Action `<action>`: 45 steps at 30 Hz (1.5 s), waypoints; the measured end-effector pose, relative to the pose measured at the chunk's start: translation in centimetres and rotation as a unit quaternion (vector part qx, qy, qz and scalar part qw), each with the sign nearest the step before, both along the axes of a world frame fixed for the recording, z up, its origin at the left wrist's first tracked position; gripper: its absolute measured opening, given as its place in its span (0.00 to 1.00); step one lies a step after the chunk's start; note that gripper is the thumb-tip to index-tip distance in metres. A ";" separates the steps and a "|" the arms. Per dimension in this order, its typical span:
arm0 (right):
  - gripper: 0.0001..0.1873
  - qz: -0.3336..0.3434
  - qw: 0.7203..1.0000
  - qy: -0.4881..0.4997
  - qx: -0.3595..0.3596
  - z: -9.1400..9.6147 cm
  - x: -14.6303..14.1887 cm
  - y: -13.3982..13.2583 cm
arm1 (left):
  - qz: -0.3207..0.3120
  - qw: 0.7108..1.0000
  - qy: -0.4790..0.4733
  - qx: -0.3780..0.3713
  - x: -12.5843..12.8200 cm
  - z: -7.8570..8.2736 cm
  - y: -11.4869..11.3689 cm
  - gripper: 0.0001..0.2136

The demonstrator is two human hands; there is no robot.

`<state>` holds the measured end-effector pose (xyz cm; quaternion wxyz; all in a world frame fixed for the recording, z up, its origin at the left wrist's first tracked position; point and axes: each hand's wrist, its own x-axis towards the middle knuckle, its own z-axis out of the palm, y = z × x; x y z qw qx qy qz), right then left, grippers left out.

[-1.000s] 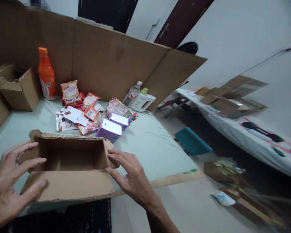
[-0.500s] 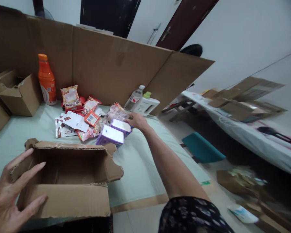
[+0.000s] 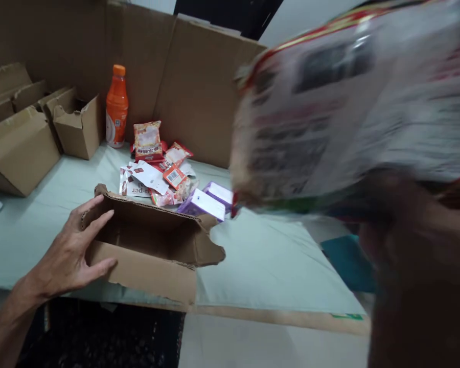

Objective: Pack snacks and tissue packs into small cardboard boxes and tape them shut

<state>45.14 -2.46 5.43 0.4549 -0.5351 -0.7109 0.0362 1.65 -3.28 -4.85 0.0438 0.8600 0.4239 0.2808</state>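
Observation:
My left hand (image 3: 76, 245) grips the left end of an open cardboard box (image 3: 149, 276), thumb on the front wall and fingers at the torn rim. The inside of the box is shaded and shows only bare cardboard. At the right, close to the camera, my right hand (image 3: 417, 230) is shut on a printed plastic snack bag (image 3: 310, 122) with red edges; both are blurred. Behind the box lie two purple packs with white tops (image 3: 209, 201), beside a heap of snack packets (image 3: 147, 140) and white-and-brown pouches (image 3: 149, 176).
An orange bottle (image 3: 117, 110) stands against the tall cardboard screen (image 3: 203, 87). Several open cardboard boxes (image 3: 23, 148) are at the left. Pale green cloth (image 3: 260, 266) covers the table, and its front edge runs below the box. A teal seat (image 3: 348, 260) is beyond the right edge.
My right hand has lifted the snack bag from beside the purple packs and brought it up close to the camera. My left hand stays at the box. The view has turned left.

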 end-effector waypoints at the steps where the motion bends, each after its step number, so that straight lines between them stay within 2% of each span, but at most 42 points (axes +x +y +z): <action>1: 0.10 -0.010 0.997 0.064 0.032 0.2 -2.3 -0.7 | -0.001 1.000 -0.002 0.002 0.0 -0.1 0.0 0.36; 3: 0.02 0.017 0.993 0.114 0.032 0.3 -6.5 -1.4 | -0.002 1.000 -0.017 0.003 -0.1 -0.3 0.1 0.41; 4: 0.02 0.063 0.994 0.090 0.006 0.4 -8.2 -1.5 | 0.000 1.000 -0.028 0.001 -0.1 -0.5 0.2 0.43; 6: 0.09 0.148 0.988 -0.004 -0.032 0.3 -10.6 -1.3 | 0.011 0.998 -0.054 -0.006 -0.3 -1.0 0.2 0.49; 8: 0.14 0.177 0.979 -0.099 -0.030 0.1 -11.8 -0.7 | 0.024 0.996 -0.080 -0.010 -0.4 -1.7 0.3 0.56; 12: 0.15 0.114 0.968 -0.222 0.020 -1.0 -13.1 0.5 | 0.026 0.994 -0.108 -0.017 -0.5 -2.6 0.3 0.63; 15: 0.16 0.134 0.949 -0.285 0.007 -1.8 -13.6 1.1 | 0.014 0.993 -0.118 -0.015 -0.5 -2.7 0.5 0.63; 19: 0.17 0.209 0.915 -0.335 -0.079 -1.7 -13.3 1.4 | 0.011 0.993 -0.113 -0.009 -0.5 -2.9 0.8 0.63; 22: 0.15 0.223 0.904 -0.340 -0.131 -1.9 -12.7 1.5 | 0.009 0.994 -0.105 -0.026 -0.5 -3.1 0.9 0.64; 25: 0.14 0.201 0.888 -0.366 -0.193 -3.2 -13.4 2.4 | -0.002 0.995 -0.099 -0.029 -0.4 -3.2 1.0 0.63; 28: 0.12 0.207 0.843 -0.407 -0.285 -5.2 -14.8 3.9 | 0.001 0.995 -0.093 -0.025 -0.4 -3.0 1.2 0.61; 30: 0.13 0.221 0.827 -0.411 -0.314 -5.9 -15.5 4.6 | -0.001 0.995 -0.092 -0.028 -0.3 -2.8 1.2 0.60; 34: 0.21 0.243 0.846 -0.381 -0.284 -6.0 -15.6 4.5 | -0.016 0.991 -0.129 -0.035 0.1 -2.3 0.7 0.56; 38: 0.24 0.295 0.835 -0.367 -0.283 -5.5 -15.0 4.0 | -0.024 0.972 -0.230 -0.041 0.5 -2.1 0.0 0.52; 39: 0.24 0.305 0.840 -0.353 -0.276 -5.4 -14.8 4.1 | -0.026 0.970 -0.239 -0.039 0.6 -2.0 -0.1 0.51; 41: 0.30 0.300 0.869 -0.309 -0.245 -5.3 -14.4 4.6 | -0.032 0.973 -0.228 -0.029 0.8 -2.0 -0.2 0.50; 43: 0.35 0.259 0.898 -0.271 -0.228 -5.3 -14.1 5.3 | -0.047 0.978 -0.202 -0.028 1.0 -1.9 0.0 0.49; 45: 0.34 0.231 0.907 -0.257 -0.240 -5.3 -13.7 6.1 | -0.061 0.982 -0.174 -0.034 1.1 -1.8 0.2 0.47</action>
